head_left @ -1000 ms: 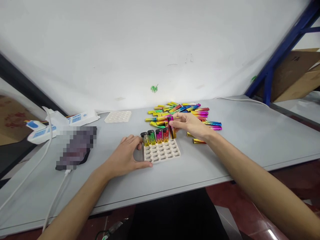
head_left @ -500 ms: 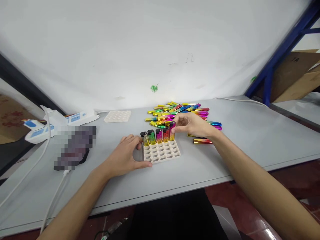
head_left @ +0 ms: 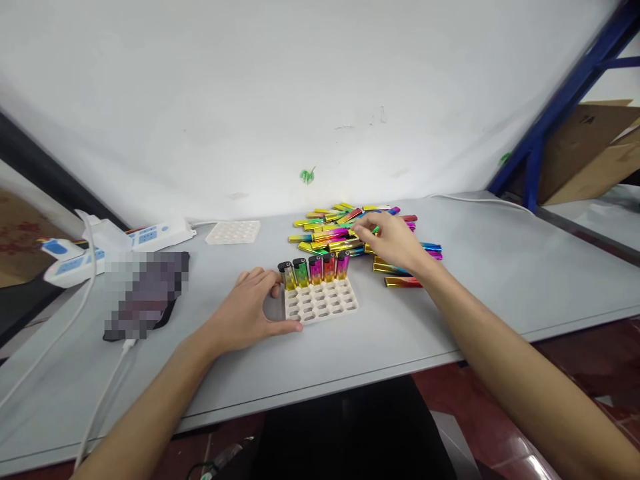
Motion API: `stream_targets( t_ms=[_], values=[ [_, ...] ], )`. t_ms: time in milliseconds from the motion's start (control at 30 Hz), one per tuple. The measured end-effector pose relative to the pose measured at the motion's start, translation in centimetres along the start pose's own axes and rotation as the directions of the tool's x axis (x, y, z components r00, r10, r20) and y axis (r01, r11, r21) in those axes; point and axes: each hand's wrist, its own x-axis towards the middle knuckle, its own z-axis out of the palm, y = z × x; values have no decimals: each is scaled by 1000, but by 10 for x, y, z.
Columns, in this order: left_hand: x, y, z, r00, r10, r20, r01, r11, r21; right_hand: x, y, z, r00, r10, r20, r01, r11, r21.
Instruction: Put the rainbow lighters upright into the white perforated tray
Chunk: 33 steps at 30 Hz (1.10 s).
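Note:
A white tray with rows of slots (head_left: pixel 323 303) lies on the table, and several clear-coloured lighters with black tops (head_left: pixel 315 270) stand upright along its far row. My left hand (head_left: pixel 247 307) grips the tray's left side, its thumb along the near corner and its fingers round by the leftmost lighter. Over a loose pile of shiny metallic sleeve-like pieces (head_left: pixel 327 235) hovers my right hand (head_left: pixel 393 243), thumb and fingers a little apart with nothing visible between them. These pieces are coloured gold, green, blue, red and magenta.
Another white slotted tray (head_left: pixel 233 232) lies at the back left. A power strip (head_left: pixel 150 235) with plugs and a pixelated phone-like device (head_left: pixel 147 293) on a white cable occupy the left. A white wall borders the back; a blue metal frame (head_left: pixel 535 160) and cardboard boxes (head_left: pixel 590 147) are at right.
My right hand has let go of the rightmost magenta lighter, which now sits lower in the tray, and has moved away and up to the pile. My left hand stays at the tray.

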Motion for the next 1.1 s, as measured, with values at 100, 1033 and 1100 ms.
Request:
stream_targets(
  t_ms=[100,1033,1100],
  values=[
    [1,-1,1,1000,-16,-17,17,1000,18,1,15,9,993,-105,59,117,950,-288],
    [79,-52,6,830,-236,-506,243,969,-53,4,2,15,958,229,174,-274,540,796],
    [76,-54,7,846,-208,-491,233,972,-12,2,-2,14,953,228,201,-293,514,806]
  ],
)
